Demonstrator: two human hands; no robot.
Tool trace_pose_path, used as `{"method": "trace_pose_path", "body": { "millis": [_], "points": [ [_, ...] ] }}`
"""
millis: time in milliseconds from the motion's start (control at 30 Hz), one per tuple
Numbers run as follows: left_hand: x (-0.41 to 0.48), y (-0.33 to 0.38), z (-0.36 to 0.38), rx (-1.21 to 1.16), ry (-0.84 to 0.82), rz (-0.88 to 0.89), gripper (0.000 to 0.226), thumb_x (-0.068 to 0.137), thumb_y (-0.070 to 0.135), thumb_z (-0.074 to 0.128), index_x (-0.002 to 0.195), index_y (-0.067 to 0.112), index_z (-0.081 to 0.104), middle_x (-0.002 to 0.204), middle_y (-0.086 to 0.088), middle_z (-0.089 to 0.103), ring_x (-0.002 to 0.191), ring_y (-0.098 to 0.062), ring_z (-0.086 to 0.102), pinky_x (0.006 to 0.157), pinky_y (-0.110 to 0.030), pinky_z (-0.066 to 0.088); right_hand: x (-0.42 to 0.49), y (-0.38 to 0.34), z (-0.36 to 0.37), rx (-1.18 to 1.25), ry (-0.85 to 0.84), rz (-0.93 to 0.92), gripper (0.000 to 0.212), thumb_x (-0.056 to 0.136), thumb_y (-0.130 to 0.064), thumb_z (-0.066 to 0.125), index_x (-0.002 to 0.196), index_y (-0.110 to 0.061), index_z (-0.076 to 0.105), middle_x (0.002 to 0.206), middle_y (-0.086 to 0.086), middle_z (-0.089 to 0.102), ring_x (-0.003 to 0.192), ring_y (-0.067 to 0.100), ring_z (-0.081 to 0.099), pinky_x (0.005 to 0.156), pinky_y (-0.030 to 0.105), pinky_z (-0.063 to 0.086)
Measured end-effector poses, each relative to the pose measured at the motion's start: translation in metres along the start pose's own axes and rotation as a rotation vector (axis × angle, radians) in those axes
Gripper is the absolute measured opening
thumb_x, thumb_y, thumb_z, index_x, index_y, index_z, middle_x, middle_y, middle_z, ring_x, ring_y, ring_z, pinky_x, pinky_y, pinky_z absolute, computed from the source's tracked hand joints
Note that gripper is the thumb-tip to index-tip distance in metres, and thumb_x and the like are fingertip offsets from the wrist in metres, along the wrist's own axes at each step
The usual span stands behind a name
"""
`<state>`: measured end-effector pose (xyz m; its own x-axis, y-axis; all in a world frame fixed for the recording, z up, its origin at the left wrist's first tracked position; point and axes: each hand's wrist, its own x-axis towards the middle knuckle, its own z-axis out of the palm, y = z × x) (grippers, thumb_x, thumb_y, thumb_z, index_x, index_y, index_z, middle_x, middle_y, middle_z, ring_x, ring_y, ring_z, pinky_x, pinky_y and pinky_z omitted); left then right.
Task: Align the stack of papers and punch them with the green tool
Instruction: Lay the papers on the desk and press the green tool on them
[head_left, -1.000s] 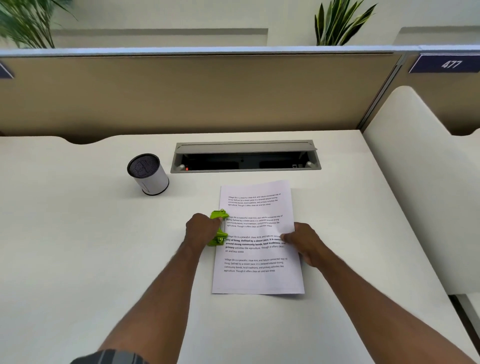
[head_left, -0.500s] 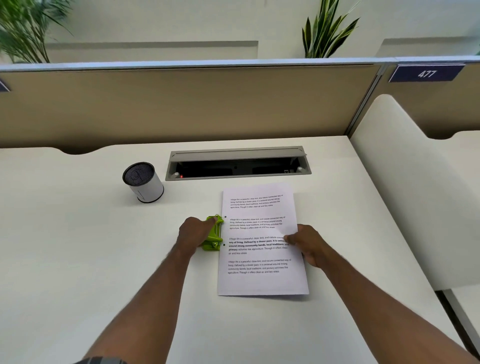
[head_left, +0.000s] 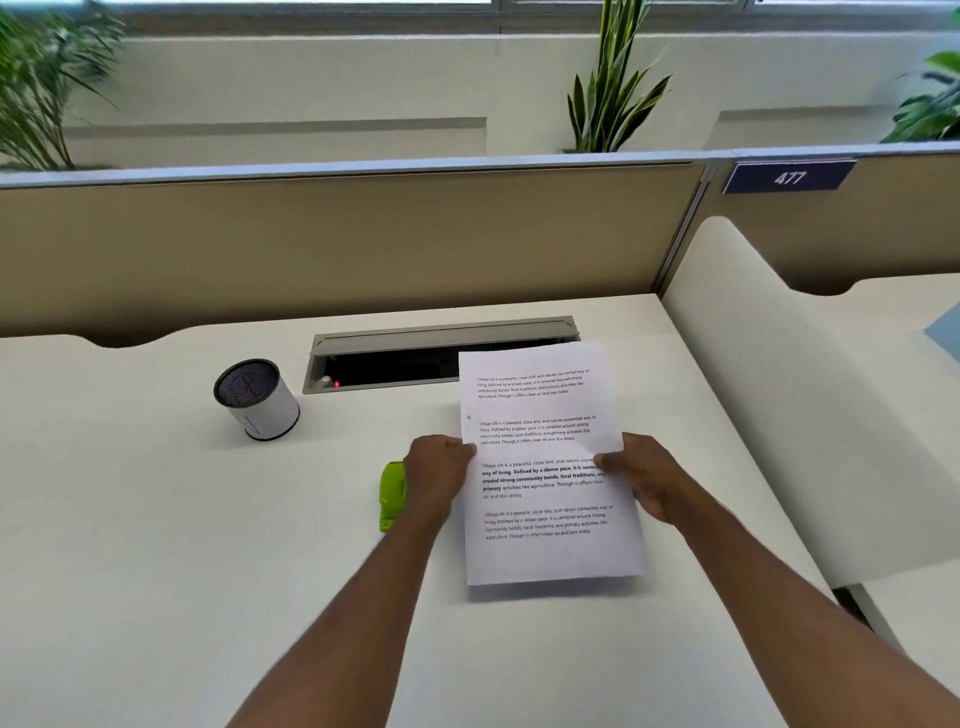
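The stack of papers (head_left: 545, 540), white sheets with printed text, is lifted off the white desk and tilted up toward me. A small punched hole shows near its left edge. My left hand (head_left: 436, 478) grips the stack's left edge, and my right hand (head_left: 649, 473) grips its right edge with the thumb on the front. The green punch tool (head_left: 390, 496) lies on the desk just left of my left hand, with no hand on it.
A white cylindrical container with a dark mesh top (head_left: 255, 399) stands at the left. An open grey cable tray (head_left: 395, 358) is sunk into the desk behind the papers. A tan partition (head_left: 337, 244) closes the back; a white side panel (head_left: 779, 389) bounds the right.
My left hand has let go of the green tool and taken the papers' left edge. Both hands have raised the stack from the desk. The tool stays on the desk.
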<state>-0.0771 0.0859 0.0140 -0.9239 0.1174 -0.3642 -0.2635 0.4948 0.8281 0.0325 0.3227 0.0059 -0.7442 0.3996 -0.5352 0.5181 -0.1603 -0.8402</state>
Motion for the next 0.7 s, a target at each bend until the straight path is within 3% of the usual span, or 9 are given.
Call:
{"method": "trace_pose_path", "body": {
  "millis": [67, 133, 233, 433, 567, 700],
  "points": [
    [-0.002, 0.004, 0.015, -0.035, -0.007, -0.014, 0.022, 0.071, 0.019, 0.07, 0.054, 0.005, 0.064, 0.056, -0.007, 0.064, 0.055, -0.028, 0.058, 0.07, -0.046, 0.058, 0.001, -0.004, -0.013, -0.022, 0.063, -0.013, 0.028, 0.075, 0.004, 0.064, 0.101, -0.002, 0.069, 0.104, 0.021, 0.073, 0.094, 0.042, 0.069, 0.089, 0.056, 0.054],
    [-0.001, 0.008, 0.032, -0.048, -0.022, -0.028, 0.02, 0.071, 0.02, 0.072, 0.054, 0.013, 0.065, 0.065, -0.01, 0.071, 0.068, -0.032, 0.069, 0.072, -0.045, 0.059, 0.001, -0.007, -0.024, -0.079, 0.132, -0.027, 0.019, 0.077, 0.005, 0.062, 0.089, -0.007, 0.07, 0.096, 0.02, 0.073, 0.082, 0.037, 0.07, 0.084, 0.052, 0.057],
    [0.0, 0.014, 0.056, -0.023, -0.041, -0.045, 0.018, 0.072, 0.022, 0.072, 0.057, 0.017, 0.066, 0.074, -0.009, 0.074, 0.075, -0.031, 0.071, 0.073, -0.043, 0.06, 0.003, -0.01, -0.035, -0.217, 0.244, -0.053, 0.01, 0.078, 0.002, 0.062, 0.082, -0.006, 0.066, 0.086, 0.016, 0.07, 0.067, 0.026, 0.062, 0.066, 0.036, 0.054],
    [0.001, 0.032, 0.104, 0.033, -0.064, -0.065, 0.021, 0.075, 0.017, 0.07, 0.056, 0.014, 0.063, 0.07, -0.008, 0.072, 0.071, -0.029, 0.069, 0.07, -0.037, 0.058, 0.022, -0.007, -0.061, -0.414, 0.419, -0.05, 0.011, 0.076, -0.004, 0.059, 0.087, -0.002, 0.062, 0.087, 0.014, 0.069, 0.08, 0.032, 0.066, 0.061, 0.031, 0.046],
    [0.004, 0.046, 0.13, 0.078, -0.065, -0.036, 0.018, 0.079, 0.016, 0.067, 0.061, 0.011, 0.063, 0.053, 0.003, 0.06, 0.05, -0.011, 0.055, 0.049, -0.022, 0.041, 0.034, -0.003, -0.078, -0.467, 0.467, -0.023, 0.009, 0.076, -0.007, 0.056, 0.084, -0.008, 0.059, 0.085, 0.009, 0.067, 0.078, 0.03, 0.064, 0.064, 0.033, 0.048],
    [0.013, 0.045, 0.149, 0.106, -0.033, -0.035, 0.008, 0.077, 0.017, 0.066, 0.076, 0.01, 0.069, 0.075, -0.003, 0.07, 0.069, -0.021, 0.063, 0.058, -0.024, 0.041, 0.044, 0.0, -0.088, -0.502, 0.475, -0.012, 0.008, 0.078, -0.006, 0.055, 0.076, -0.013, 0.051, 0.085, 0.008, 0.063, 0.073, 0.027, 0.056, 0.051, 0.026, 0.037]
  ]
}}
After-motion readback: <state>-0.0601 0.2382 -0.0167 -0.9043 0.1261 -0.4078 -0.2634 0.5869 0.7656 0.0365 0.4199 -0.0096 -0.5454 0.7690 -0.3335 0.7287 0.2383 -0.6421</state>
